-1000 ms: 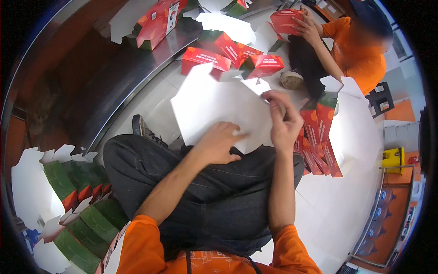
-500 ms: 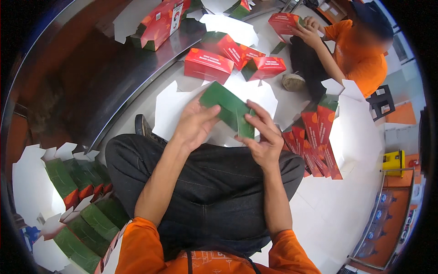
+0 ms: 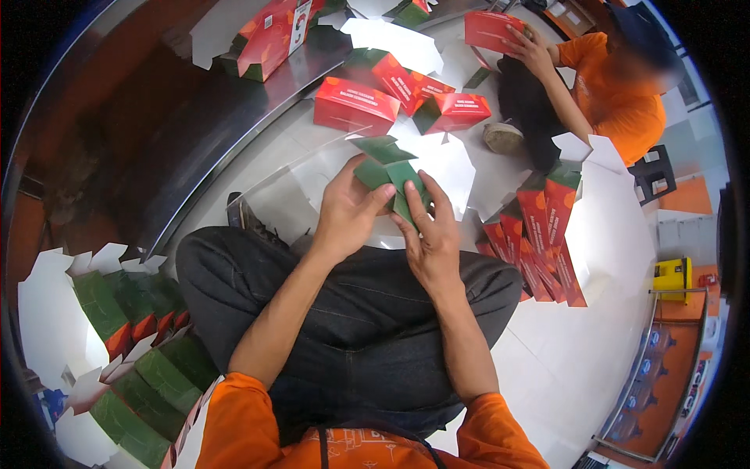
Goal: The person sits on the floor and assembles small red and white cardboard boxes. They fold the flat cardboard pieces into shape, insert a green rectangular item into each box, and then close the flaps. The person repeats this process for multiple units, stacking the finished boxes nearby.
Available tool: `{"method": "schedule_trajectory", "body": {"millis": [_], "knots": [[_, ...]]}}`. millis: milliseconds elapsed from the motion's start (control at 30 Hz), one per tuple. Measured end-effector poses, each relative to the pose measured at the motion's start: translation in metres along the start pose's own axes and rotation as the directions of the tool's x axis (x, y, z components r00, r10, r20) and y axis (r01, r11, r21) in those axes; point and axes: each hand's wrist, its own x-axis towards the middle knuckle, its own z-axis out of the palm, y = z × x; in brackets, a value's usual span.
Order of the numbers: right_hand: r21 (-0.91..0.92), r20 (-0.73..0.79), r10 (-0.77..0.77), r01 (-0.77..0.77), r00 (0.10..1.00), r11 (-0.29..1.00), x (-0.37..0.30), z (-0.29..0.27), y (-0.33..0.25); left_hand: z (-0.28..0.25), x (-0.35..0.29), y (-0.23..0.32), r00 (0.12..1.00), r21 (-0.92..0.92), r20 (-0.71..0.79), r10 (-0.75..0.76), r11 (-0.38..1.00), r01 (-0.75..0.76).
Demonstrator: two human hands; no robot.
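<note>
Above my crossed legs I hold a carton (image 3: 400, 177) between both hands, its green outside toward me. Folded flaps cross each other on its end, and one green flap stands up at the far side. My left hand (image 3: 348, 211) grips the left side, thumb lying on the green face. Against the right side, my right hand (image 3: 434, 238) presses with bent fingers on the flaps. Behind it a white card sheet (image 3: 449, 160) spreads on the floor. How far the carton's hidden side is folded cannot be seen.
Finished red boxes (image 3: 355, 105) stand ahead. Flat green blanks (image 3: 148, 383) pile at my left, red-and-white blanks (image 3: 539, 234) at my right. A dark metal ledge (image 3: 258, 102) runs along the left. A co-worker in orange (image 3: 617, 94) sits far right, holding a red box (image 3: 492, 31).
The green flaps have folded across each other, and the white panel at the carton's left no longer shows. My right hand has shifted slightly left. The co-worker's box has turned its red face outward.
</note>
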Motion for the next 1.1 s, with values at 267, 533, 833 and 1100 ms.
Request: {"method": "schedule_trajectory", "body": {"millis": [267,533,833,1100], "knots": [[-0.100,0.149,0.147,-0.132,0.978,0.986,-0.002,0.004,0.003,-0.002,-0.003,-0.008,0.989,0.185,0.134,-0.067,0.982,0.042],[0.386,0.508,0.093,-0.323,0.856,0.864,0.003,-0.015,0.025,-0.021,-0.002,0.006,0.977,0.755,0.194,-0.089,0.649,-0.091],[0.431,0.361,0.325,-0.465,0.874,0.773,0.012,0.004,0.038,-0.024,-0.009,0.027,0.911,0.882,0.342,-0.230,0.413,-0.227],[0.378,0.501,0.359,-0.572,0.788,0.728,0.013,0.002,0.038,-0.020,-0.005,0.032,0.972,0.912,0.232,-0.047,0.358,-0.201]]}}
